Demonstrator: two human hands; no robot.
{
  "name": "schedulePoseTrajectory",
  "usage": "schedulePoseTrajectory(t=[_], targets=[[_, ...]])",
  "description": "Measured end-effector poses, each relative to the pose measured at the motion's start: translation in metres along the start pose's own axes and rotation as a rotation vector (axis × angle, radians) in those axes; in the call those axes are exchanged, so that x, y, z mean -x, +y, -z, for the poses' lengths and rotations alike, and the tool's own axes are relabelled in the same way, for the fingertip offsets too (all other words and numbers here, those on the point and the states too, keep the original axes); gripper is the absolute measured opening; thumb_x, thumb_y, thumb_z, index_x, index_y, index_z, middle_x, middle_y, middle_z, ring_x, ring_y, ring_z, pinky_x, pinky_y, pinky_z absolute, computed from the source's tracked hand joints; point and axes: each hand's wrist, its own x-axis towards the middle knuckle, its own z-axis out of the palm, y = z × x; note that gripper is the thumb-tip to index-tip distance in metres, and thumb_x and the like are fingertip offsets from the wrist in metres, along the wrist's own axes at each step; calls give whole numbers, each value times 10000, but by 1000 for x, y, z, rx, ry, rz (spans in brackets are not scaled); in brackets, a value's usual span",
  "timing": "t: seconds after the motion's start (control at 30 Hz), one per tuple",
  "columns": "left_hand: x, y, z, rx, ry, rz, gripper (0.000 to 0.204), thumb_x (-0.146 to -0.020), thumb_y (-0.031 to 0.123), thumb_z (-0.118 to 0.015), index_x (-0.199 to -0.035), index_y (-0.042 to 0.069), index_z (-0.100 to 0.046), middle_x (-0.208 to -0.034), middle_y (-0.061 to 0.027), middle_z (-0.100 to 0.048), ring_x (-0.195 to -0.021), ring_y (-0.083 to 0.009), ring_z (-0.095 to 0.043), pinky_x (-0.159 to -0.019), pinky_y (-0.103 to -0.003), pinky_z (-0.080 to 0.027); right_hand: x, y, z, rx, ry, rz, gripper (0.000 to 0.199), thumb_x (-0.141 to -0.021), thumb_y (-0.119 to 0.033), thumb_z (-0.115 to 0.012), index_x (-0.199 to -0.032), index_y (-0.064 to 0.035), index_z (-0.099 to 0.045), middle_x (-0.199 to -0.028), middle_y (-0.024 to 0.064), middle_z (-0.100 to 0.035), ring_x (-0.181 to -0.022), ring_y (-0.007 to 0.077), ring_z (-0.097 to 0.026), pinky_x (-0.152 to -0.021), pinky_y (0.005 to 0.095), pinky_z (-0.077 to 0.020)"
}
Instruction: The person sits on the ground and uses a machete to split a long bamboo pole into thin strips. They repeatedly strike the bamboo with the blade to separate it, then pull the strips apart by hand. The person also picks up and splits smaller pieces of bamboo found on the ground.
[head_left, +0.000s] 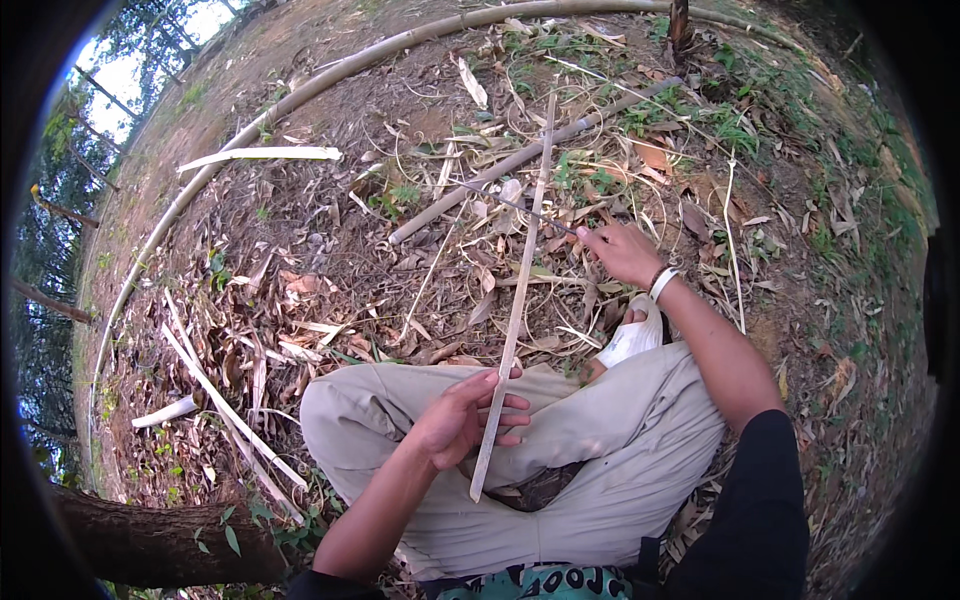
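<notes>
A long, flat bamboo strip (514,325) slants up and away from my lap. My left hand (462,418) holds its near part, thumb against the strip and fingers loosely behind it. Farther out on the right, my right hand (622,254) is closed around the handle of a thin dark knife (556,223), the handle mostly hidden by the fingers. The blade points left and crosses the strip's upper half; whether they touch I cannot tell.
Beyond the strip lies a bamboo pole (520,158), and a longer pole (290,103) curves behind it. Pale split pieces (228,392) rest among dry leaves at left. A log (160,540) lies at lower left. My white shoe (635,340) is below my right hand.
</notes>
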Motion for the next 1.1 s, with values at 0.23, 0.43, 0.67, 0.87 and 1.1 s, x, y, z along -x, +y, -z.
schedulePoseTrajectory(t=[0.23,0.43,0.67,0.87,1.1], targets=[[39,-55,20,3,108,-134,362,-1037,323,-403,-1186,37,-566,-881,-94,-621,-720,-159,-618,-597,-288,-511,5,-20,1,10,14,-8,588,-935,-580,-440,-898,-71,-732,-731,202,-651,-757,380,-643,-712,456,-484],[61,-62,19,74,263,-301,263,-1030,249,-449,-970,30,-581,-620,19,-461,-455,-53,-372,-411,-198,-296,33,-46,-17,-27,102,237,527,-957,-533,-460,-942,-75,-720,-672,189,-629,-688,388,-632,-627,452,-479],[46,-19,25,185,202,-403,224,-1017,223,-441,-893,56,-524,-574,68,-310,-429,-32,-251,-386,-194,-235,93,-98,-27,-60,-64,494,480,-961,-488,-486,-801,-46,-587,-597,161,-567,-592,383,-592,-558,478,-441],[2,2,25,315,100,-460,176,-989,158,-446,-865,55,-517,-571,44,-337,-437,-48,-285,-384,-212,-245,106,-111,-39,36,-37,529,402,-935,-423,-565,-756,-65,-535,-605,126,-540,-573,349,-581,-520,439,-422],[-24,-13,19,344,225,-411,155,-965,134,-457,-818,90,-441,-575,33,-350,-439,-63,-307,-388,-235,-258,93,-106,-64,90,-56,610,495,-924,-520,-547,-727,-66,-564,-603,134,-602,-537,325,-619,-471,423,-472]])
